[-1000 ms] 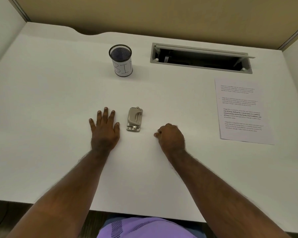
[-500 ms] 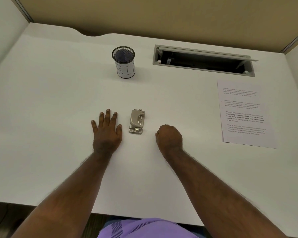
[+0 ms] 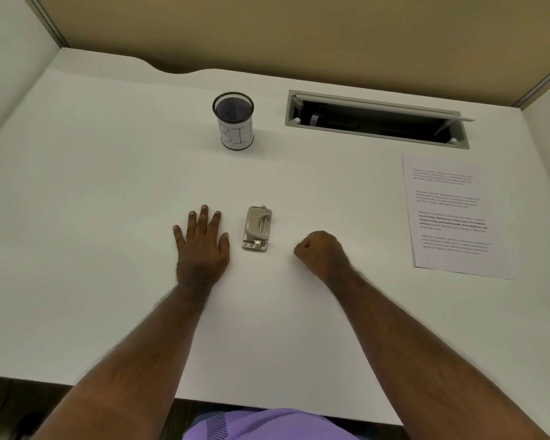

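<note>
So it's a plain white laminate desk (image 3: pixel 108 192) boxed in by tan cubicle panels (image 3: pixel 299 33), with a grey cable hatch (image 3: pixel 375 120) open at the back. The small beige metal hole punch (image 3: pixel 257 228) sits flat mid-desk, between the hands and touching neither. Left hand (image 3: pixel 202 246) lies palm down, fingers spread, gripping nothing. Right hand (image 3: pixel 321 252) is balled into an empty fist. A black mesh cup with a white paper label (image 3: pixel 234 122) stands further back, and a printed paper sheet (image 3: pixel 451 214) lies off right.

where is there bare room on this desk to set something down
Bare: desk left of the mesh cup and left hand; the band between cup and hole punch. Crowded: beside the punch, with the right hand close.
</note>
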Available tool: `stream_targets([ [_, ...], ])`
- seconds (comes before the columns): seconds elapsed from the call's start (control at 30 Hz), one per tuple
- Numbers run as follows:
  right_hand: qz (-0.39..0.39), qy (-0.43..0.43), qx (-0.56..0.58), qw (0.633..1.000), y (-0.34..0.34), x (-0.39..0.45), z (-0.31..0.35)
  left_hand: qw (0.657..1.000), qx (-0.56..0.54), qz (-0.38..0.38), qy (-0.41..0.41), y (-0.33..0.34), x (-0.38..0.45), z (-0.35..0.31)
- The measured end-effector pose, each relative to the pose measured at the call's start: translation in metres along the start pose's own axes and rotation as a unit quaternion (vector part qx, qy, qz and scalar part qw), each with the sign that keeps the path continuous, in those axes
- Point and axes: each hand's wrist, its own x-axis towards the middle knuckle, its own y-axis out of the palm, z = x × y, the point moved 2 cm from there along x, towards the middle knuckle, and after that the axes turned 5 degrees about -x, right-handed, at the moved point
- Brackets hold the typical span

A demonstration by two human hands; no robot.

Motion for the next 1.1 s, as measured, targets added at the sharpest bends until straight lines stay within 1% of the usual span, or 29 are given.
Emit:
stream_targets([
  [0.07, -0.012, 0.008, 0.088, 0.996, -0.007, 0.0, -0.021, 1.0, 0.001, -0.004, -0.001, 0.0, 0.0, -0.001],
  [0.13, -0.005, 0.003, 0.184, 0.983, -0.014, -0.006, -0.039, 1.0, 0.0, -0.007, -0.001, -0.001, -0.001, -0.001],
  [0.2, 0.003, -0.006, 0.249, 0.969, -0.021, -0.012, -0.053, 1.0, -0.002, -0.008, 0.001, -0.001, -0.001, -0.001],
  [0.33, -0.005, -0.017, 0.278, 0.96, -0.028, -0.018, -0.064, 1.0, 0.001, -0.003, -0.002, 0.001, 0.0, 0.0],
  [0.5, -0.001, -0.02, 0.314, 0.949, -0.03, -0.012, -0.057, 1.0, 0.001, -0.01, 0.001, 0.002, 0.0, 0.002],
  [0.67, -0.011, -0.063, 0.315, 0.947, -0.053, 0.016, -0.014, 1.0, 0.002, -0.015, 0.001, 0.002, -0.001, 0.0],
  [0.9, -0.037, -0.151, 0.271, 0.95, -0.107, 0.08, 0.081, 1.0, 0.012, -0.017, 0.001, 0.002, 0.0, 0.001],
  [1.1, -0.078, -0.165, 0.249, 0.951, -0.124, 0.133, 0.159, 1.0, 0.01, -0.025, 0.005, 0.002, 0.001, 0.002],
])
